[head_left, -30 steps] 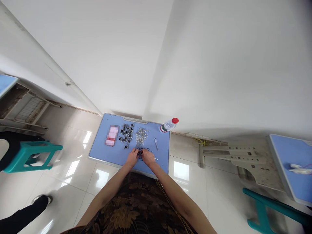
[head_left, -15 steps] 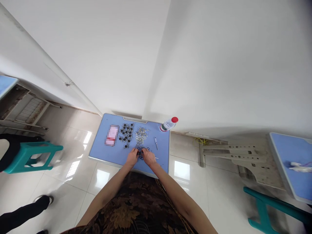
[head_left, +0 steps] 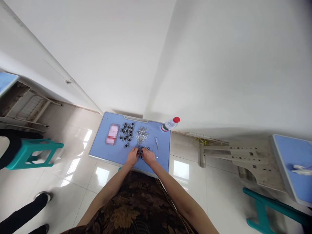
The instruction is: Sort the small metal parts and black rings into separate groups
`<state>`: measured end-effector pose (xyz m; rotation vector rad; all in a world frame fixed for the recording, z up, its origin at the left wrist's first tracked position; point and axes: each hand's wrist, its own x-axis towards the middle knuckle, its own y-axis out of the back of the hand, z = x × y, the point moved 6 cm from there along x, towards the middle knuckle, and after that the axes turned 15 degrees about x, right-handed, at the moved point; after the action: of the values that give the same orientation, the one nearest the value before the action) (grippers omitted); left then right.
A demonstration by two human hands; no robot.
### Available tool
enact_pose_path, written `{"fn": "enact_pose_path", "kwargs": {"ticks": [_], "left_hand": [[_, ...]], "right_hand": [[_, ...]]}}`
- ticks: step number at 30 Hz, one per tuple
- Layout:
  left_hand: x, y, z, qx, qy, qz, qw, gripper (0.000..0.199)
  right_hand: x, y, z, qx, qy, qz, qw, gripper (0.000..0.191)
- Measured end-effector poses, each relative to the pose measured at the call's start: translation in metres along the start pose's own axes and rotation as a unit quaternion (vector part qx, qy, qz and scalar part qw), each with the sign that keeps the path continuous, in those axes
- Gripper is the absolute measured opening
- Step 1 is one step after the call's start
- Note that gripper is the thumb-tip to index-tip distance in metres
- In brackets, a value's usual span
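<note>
My left hand (head_left: 132, 157) and my right hand (head_left: 148, 156) meet at the near edge of a blue desktop (head_left: 102, 152). Their fingertips close on a small black part (head_left: 140, 152) among black rubber rings (head_left: 146, 149). Behind them lie a cluster of black-headed screws (head_left: 126, 135) and a heap of silver washers and bolts (head_left: 141, 136). A small screwdriver (head_left: 156, 143) lies to the right. A blurred pink packet (head_left: 112, 134) sits at the left. A plastic bottle with a red cap (head_left: 170, 124) lies at the far corner.
Teal stools (head_left: 34, 154) stand on the glossy tile floor at left and lower right. A person's black-clad leg (head_left: 24, 211) is at lower left. Another blue desktop (head_left: 290, 162) and an upturned desk frame (head_left: 243, 159) are on the right. A white wall rises behind.
The whole view has shifted slightly. Both hands stay together over the black rings, with no visible change in what they hold. The black-clad leg at lower left has shifted.
</note>
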<state>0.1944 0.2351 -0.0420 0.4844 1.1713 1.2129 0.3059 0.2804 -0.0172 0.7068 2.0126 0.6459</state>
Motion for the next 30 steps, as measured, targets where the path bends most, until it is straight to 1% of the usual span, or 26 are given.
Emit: {"fn": "enact_pose_path", "kwargs": {"ticks": [6,10,13,17,22,25,30], "left_hand": [[0.003,-0.002,0.002,-0.001,0.016,-0.004,1.0,0.023],[0.007,-0.003,0.005,-0.002,0.017,-0.009,1.0,0.018],[0.009,-0.004,0.007,0.004,0.014,-0.011,1.0,0.018],[0.008,-0.004,0.004,0.001,0.015,-0.005,1.0,0.019],[0.008,-0.005,0.0,-0.014,0.003,0.005,1.0,0.016],[0.009,-0.004,-0.001,-0.024,0.008,0.01,1.0,0.017],[0.007,0.002,0.002,-0.042,0.018,0.024,0.999,0.023]], "right_hand": [[0.0,-0.002,-0.001,0.007,-0.017,0.015,1.0,0.026],[0.003,-0.006,0.004,0.017,-0.017,0.021,0.999,0.025],[0.007,-0.007,0.008,0.021,-0.012,0.026,0.999,0.024],[0.007,-0.005,0.008,0.028,-0.006,0.022,0.999,0.022],[0.003,-0.002,0.007,0.038,-0.014,0.02,0.999,0.021],[0.002,0.0,0.014,0.064,-0.023,0.037,0.997,0.021],[0.005,0.001,0.037,0.156,-0.041,0.088,0.983,0.024]]}}
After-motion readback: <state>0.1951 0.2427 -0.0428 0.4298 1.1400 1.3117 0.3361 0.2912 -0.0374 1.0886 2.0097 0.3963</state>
